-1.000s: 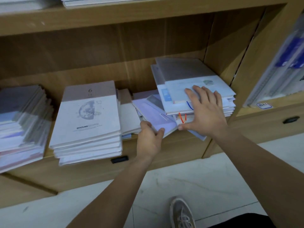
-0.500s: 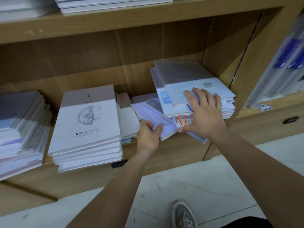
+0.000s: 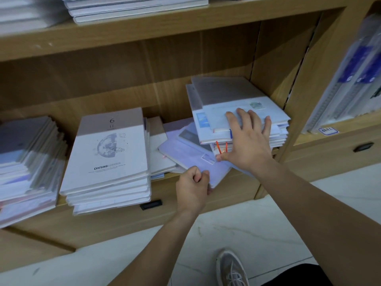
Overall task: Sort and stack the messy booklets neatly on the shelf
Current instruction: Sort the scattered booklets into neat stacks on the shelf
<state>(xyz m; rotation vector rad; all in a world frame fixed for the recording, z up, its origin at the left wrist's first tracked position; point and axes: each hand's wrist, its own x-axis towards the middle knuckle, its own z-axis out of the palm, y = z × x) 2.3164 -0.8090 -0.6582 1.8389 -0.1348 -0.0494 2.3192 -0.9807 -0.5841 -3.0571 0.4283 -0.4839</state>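
Wooden shelving [image 3: 185,36] fills the view, with a pale tiled floor [image 3: 257,223] below it and a grey shoe [image 3: 231,269] seen at the bottom edge. On the middle shelf four groups of booklets are found. At the far left a leaning pile [image 3: 26,157] is seen, rather blurred. Beside it a neater white stack [image 3: 109,153] is placed, its top cover printed with a moon drawing and the word DARING. At the right end of the compartment a tall stack [image 3: 237,100] is set close to the side wall, its upper booklets shifted out of line. Between the two stacks loose booklets lie fanned and overlapping, among them a lilac booklet [image 3: 191,155] that sticks out over the front edge of the shelf.

The left hand [image 3: 193,186] is extended from below with the forearm straight, and its fingers are closed in a pinch on the near corner of the lilac booklet. The right hand [image 3: 247,141] is laid flat with the fingers spread on the top and front edge of the tall stack, the thumb pointing left and perhaps touching the lilac booklet; nothing is gripped by it. Both hands are kept near each other but apart.

More booklets [image 3: 136,7] are stacked on the upper shelf.
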